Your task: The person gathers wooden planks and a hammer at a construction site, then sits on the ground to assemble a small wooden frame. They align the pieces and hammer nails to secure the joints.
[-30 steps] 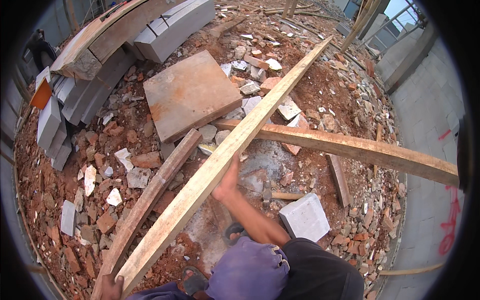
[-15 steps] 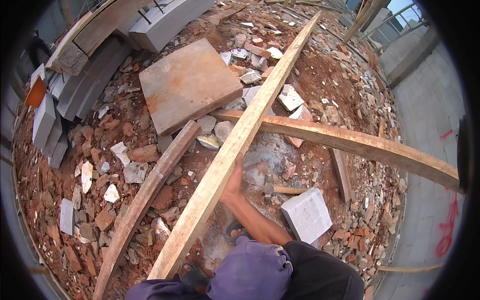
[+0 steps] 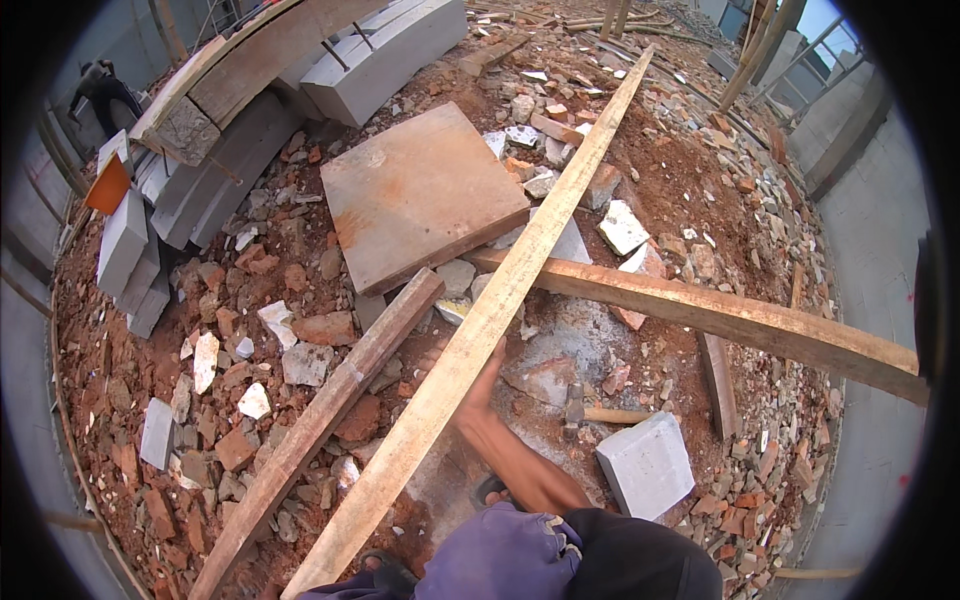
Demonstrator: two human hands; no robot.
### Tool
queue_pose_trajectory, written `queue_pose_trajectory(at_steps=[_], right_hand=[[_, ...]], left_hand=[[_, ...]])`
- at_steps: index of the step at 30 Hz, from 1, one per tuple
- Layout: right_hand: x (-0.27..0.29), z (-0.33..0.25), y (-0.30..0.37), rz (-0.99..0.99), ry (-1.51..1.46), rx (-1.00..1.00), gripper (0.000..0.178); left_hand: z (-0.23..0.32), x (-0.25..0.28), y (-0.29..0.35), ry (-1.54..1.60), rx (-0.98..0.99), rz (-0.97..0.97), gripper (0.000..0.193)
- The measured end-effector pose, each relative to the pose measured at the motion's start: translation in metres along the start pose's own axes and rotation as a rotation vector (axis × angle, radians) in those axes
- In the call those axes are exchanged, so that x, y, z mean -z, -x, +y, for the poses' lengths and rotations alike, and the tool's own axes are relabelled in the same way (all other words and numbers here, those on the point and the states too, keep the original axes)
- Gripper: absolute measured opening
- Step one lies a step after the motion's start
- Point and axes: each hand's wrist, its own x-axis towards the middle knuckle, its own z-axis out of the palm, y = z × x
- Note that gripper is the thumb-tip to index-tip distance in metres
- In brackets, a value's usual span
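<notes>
A long, pale timber beam (image 3: 470, 345) runs from the lower left up toward the far right, lying across a second timber beam (image 3: 720, 310). My right hand (image 3: 482, 385) is under the pale beam, holding it from below. Its thumb side shows to the right of the beam, and blurred fingers show past its left edge; the palm is hidden. My left hand does not show. A darker timber (image 3: 320, 420) lies to the left of the hand. On the dusty ground to its right is a hammer (image 3: 610, 415) with a wooden handle, beside a grey block (image 3: 648, 465).
A square, rust-stained slab (image 3: 420, 190) lies beyond the hand. Long grey concrete blocks (image 3: 385, 60) and an orange piece (image 3: 108, 185) are at the far left, with a person (image 3: 105, 95) behind. Broken brick and stone cover the ground. A block wall (image 3: 880, 250) stands on the right.
My view has shifted, moving the surroundings right and down in the picture. Relative to the ground, the pale beam and my right hand have moved left. Fingers now show past the beam's left edge.
</notes>
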Motion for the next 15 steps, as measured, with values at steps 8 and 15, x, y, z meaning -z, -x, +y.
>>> queue_pose_trajectory(at_steps=[8,15], right_hand=[[-0.038,-0.020,-0.045,-0.027,-0.032,0.126,0.089],[-0.042,-0.062,-0.018,0.248,0.145,0.042,0.091]], left_hand=[[0.049,0.046,-0.026,-0.019,-0.469,0.228,0.046],[0.163,0.038,-0.108,-0.062,-0.230,0.081,0.061]])
